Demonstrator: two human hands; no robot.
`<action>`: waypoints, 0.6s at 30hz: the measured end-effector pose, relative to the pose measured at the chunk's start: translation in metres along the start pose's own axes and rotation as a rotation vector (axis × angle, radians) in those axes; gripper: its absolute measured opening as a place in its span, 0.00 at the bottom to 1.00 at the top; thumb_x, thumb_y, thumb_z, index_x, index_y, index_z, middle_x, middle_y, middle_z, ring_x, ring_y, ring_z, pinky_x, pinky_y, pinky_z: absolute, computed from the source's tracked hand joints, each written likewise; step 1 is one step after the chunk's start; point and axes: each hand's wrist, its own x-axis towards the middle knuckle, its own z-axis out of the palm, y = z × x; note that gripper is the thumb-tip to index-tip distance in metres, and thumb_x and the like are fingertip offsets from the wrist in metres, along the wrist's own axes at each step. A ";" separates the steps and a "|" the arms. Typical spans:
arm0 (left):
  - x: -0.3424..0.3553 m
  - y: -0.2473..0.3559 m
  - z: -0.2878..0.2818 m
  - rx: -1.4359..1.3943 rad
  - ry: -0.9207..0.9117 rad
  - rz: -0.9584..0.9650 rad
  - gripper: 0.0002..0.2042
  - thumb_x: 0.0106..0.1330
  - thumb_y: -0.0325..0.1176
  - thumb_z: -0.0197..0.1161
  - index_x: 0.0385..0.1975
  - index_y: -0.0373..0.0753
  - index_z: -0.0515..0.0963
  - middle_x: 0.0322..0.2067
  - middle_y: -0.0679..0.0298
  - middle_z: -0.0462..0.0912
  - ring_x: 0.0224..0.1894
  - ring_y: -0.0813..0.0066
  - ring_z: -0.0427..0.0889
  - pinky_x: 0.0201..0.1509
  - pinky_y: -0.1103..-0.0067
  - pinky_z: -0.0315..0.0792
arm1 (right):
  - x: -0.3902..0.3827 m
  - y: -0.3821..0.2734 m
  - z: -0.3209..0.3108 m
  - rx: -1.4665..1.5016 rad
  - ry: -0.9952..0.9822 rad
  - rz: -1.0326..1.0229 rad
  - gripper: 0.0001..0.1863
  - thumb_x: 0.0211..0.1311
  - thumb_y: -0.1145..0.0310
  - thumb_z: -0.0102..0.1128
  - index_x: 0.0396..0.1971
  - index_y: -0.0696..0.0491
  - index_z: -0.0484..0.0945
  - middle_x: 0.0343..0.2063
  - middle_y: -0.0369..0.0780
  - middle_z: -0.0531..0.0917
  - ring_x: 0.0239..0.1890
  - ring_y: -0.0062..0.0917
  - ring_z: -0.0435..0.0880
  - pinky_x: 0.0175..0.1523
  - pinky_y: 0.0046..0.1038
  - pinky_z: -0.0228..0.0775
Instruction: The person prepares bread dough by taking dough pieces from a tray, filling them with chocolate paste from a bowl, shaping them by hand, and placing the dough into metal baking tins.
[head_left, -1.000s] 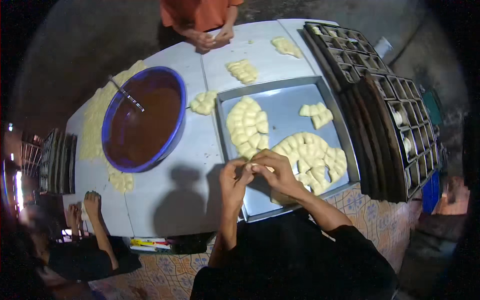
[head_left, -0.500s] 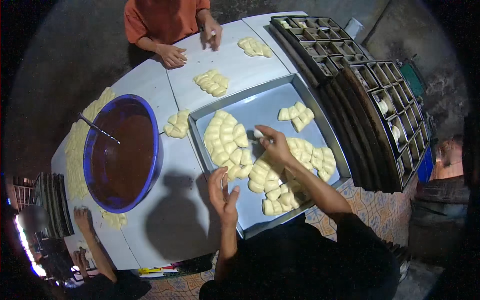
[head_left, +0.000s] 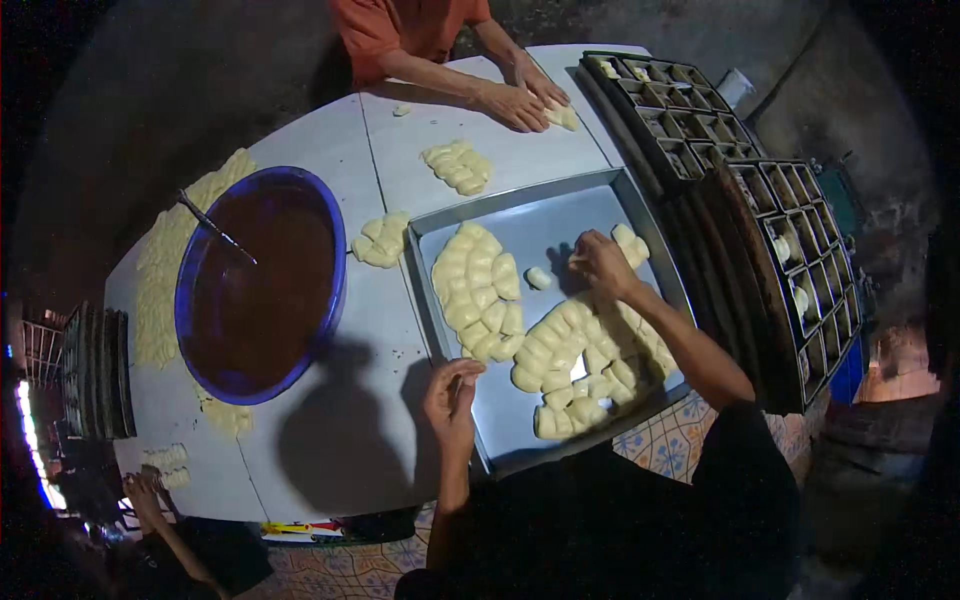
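A shallow metal tray sits on the table in front of me, with clusters of pale, plump dough pieces in it. One dough cluster fills the left side, and a larger dough cluster spreads across the near right. Between them a single dough piece lies apart. My right hand is low over the tray's far right, fingers curled together, partly covering a small dough cluster. What its fingertips hold is hidden. Beside the tray's near left edge, my left hand is empty, its fingers loosely bent and thumb apart.
A blue basin of brown liquid with a metal rod stands at left, beside a long dough sheet. Dark divided moulds line the right. A co-worker in orange presses dough across the table; another person's hands work lower left.
My right hand has let go of the small dough piece, which lies in the tray, and moved right to the small cluster. The co-worker's hands have shifted right onto dough. The view has shifted.
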 end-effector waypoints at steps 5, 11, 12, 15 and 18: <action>-0.005 0.019 0.033 -0.055 0.003 0.000 0.16 0.66 0.24 0.55 0.53 0.30 0.71 0.44 0.56 0.77 0.43 0.73 0.78 0.50 0.77 0.71 | -0.035 -0.136 -0.007 0.694 -0.067 -0.119 0.22 0.49 0.68 0.70 0.46 0.55 0.77 0.43 0.39 0.72 0.47 0.25 0.73 0.44 0.22 0.71; -0.013 0.032 0.047 0.135 0.056 0.076 0.16 0.64 0.28 0.61 0.49 0.28 0.75 0.43 0.60 0.79 0.43 0.79 0.76 0.47 0.83 0.69 | -0.077 -0.193 0.027 0.683 0.048 0.026 0.15 0.60 0.68 0.57 0.45 0.56 0.79 0.44 0.42 0.72 0.46 0.28 0.73 0.48 0.26 0.67; -0.016 0.029 0.049 0.061 0.149 0.019 0.14 0.63 0.28 0.61 0.46 0.27 0.76 0.41 0.58 0.81 0.43 0.76 0.78 0.48 0.81 0.70 | -0.076 -0.184 0.038 0.691 0.037 0.019 0.15 0.60 0.68 0.57 0.45 0.56 0.79 0.44 0.42 0.72 0.46 0.28 0.73 0.48 0.26 0.67; -0.021 0.032 0.038 0.144 0.168 -0.039 0.09 0.61 0.22 0.60 0.40 0.27 0.78 0.37 0.60 0.81 0.39 0.77 0.79 0.46 0.81 0.71 | -0.062 -0.191 0.036 0.943 0.080 0.026 0.16 0.62 0.61 0.56 0.44 0.55 0.79 0.47 0.45 0.72 0.50 0.33 0.71 0.54 0.31 0.64; -0.021 0.013 0.019 -0.939 0.003 -0.354 0.12 0.60 0.24 0.54 0.44 0.33 0.74 0.42 0.61 0.78 0.43 0.73 0.78 0.48 0.76 0.74 | -0.065 -0.210 0.048 0.997 -0.047 -0.314 0.20 0.60 0.55 0.58 0.43 0.55 0.78 0.52 0.45 0.71 0.56 0.36 0.68 0.61 0.36 0.58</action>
